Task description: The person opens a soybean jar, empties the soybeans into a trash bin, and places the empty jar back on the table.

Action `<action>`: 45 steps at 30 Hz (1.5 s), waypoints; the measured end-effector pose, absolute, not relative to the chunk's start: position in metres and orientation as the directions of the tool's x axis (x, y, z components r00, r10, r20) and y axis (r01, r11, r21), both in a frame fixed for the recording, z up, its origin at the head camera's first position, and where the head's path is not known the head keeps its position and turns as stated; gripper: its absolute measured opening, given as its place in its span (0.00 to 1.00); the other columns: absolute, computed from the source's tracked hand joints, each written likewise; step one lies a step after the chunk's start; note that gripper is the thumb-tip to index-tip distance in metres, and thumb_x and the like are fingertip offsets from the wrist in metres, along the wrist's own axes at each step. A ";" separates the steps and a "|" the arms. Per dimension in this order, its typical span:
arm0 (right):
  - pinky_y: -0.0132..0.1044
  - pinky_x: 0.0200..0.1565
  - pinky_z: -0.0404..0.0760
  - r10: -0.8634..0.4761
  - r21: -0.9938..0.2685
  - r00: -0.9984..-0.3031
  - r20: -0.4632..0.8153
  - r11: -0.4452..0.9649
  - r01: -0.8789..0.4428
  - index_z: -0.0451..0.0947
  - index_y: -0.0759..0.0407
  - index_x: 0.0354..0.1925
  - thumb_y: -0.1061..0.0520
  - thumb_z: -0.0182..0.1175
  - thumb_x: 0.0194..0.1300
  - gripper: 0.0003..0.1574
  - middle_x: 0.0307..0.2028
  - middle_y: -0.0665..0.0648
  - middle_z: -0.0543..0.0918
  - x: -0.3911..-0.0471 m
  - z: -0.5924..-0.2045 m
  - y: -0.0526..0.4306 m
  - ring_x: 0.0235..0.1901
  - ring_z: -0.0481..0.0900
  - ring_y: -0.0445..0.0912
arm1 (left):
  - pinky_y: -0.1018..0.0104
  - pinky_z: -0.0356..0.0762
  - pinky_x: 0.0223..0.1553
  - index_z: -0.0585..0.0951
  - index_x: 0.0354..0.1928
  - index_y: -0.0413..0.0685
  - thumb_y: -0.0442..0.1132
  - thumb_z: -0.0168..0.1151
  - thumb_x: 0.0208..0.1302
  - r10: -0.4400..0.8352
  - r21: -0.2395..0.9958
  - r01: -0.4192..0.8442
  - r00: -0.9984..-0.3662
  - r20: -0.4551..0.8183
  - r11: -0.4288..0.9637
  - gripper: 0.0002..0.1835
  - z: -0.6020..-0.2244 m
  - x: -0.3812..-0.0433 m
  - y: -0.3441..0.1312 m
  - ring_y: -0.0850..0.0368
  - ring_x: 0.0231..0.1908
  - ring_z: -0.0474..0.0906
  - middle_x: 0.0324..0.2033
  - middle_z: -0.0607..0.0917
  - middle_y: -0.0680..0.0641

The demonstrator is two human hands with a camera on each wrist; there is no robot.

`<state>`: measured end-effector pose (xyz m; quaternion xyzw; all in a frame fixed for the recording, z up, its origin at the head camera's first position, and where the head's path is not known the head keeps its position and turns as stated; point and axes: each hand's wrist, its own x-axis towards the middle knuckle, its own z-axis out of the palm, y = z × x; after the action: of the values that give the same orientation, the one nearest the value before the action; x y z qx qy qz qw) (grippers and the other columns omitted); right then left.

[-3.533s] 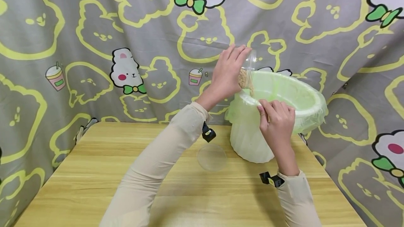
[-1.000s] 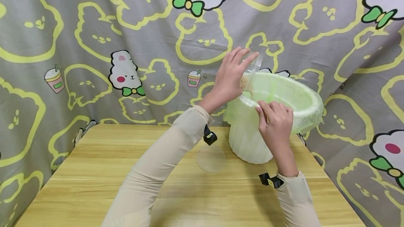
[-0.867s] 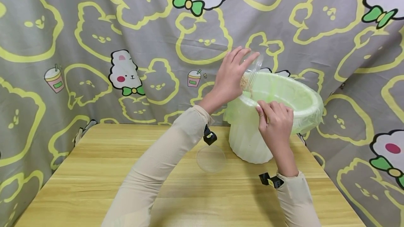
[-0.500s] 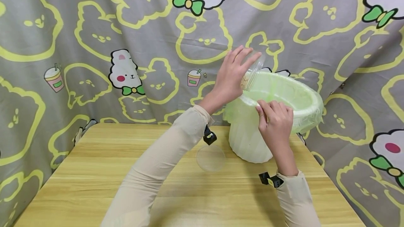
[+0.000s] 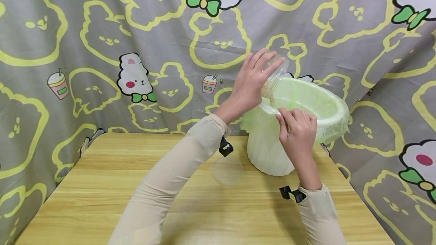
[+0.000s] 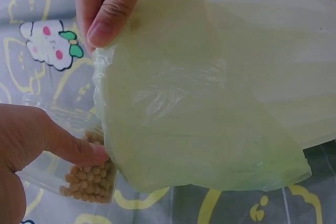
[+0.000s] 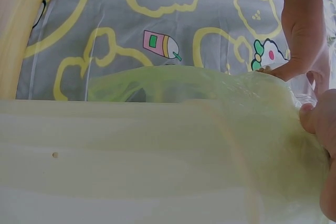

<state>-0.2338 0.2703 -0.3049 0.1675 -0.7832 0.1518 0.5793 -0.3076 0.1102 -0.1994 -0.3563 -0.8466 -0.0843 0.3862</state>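
Note:
In the head view my left hand [image 5: 249,80] grips a clear plastic jar [image 5: 281,72], tilted mouth-down over the near-left rim of a white trash bin [image 5: 270,156]. Small tan round pellets [image 6: 89,182] lie in the jar by its mouth, best seen in the left wrist view, where the left thumb presses its side. A pale green bag [image 5: 253,118] lines the bin and folds over its rim. My right hand [image 5: 299,131] pinches the bagged rim, thumb outside, its other fingertips hidden. The bin leans toward the jar. The bin's bottom inside is hidden.
A clear round lid [image 5: 227,171] lies flat on the wooden table [image 5: 136,184], left of the bin's base. Behind the table hangs a grey patterned curtain [image 5: 170,37]. Black camera mounts [image 5: 225,147] sit on both wrists.
The jar has tipped further and shifted slightly right in my left hand, and fewer pellets show in it. My right hand stays on the rim. The lid has not moved.

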 end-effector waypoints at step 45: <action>0.57 0.42 0.67 -0.088 -0.039 -0.266 0.960 0.898 -0.439 0.86 0.65 0.41 0.60 0.64 0.68 0.08 0.26 0.65 0.79 -0.233 -0.305 0.270 0.28 0.69 0.59 | 0.53 0.38 0.82 0.63 0.78 0.61 0.18 0.43 0.59 0.644 -0.352 0.669 -0.251 0.722 0.655 0.46 -0.202 -0.299 0.106 0.48 0.80 0.50 0.77 0.64 0.51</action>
<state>-0.2325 0.2698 -0.3047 0.1687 -0.7812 0.1504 0.5820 -0.2991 0.1063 -0.2021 -0.4149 -0.7909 -0.0136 0.4496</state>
